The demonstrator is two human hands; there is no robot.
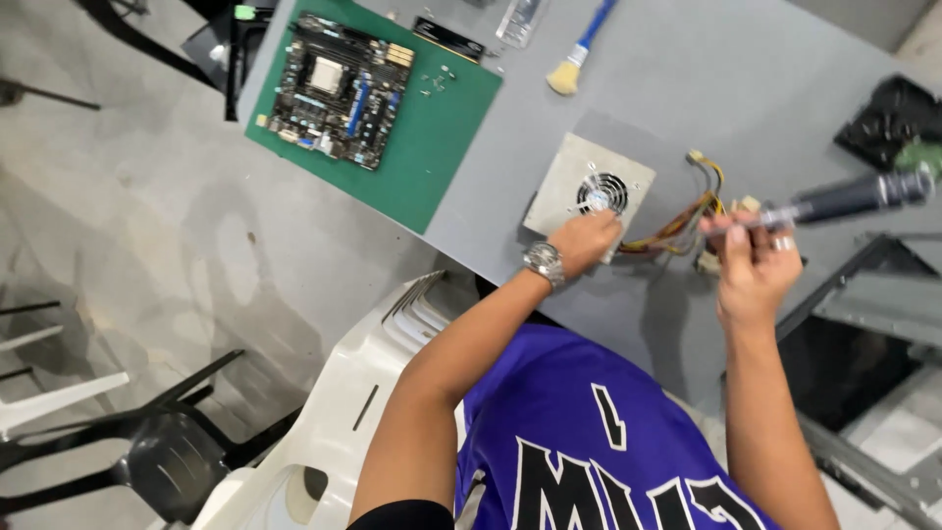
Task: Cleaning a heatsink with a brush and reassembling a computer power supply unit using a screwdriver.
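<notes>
Item: power supply unit (579,182) on bench (765,88), steadied by our left hand (586,240) closed on its edge. Right hand (754,257), at three o'clock, gripped a screwdriver (844,199); best kept square to screws.

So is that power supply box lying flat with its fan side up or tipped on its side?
Lying flat, fan side up: the power supply rests on the grey table, its round fan grille facing the camera, the left hand on its near edge.

Grey concrete floor (147,245), grey table (746,108), white plastic chair (363,393), black chairs (167,451) at left, daylight
</notes>
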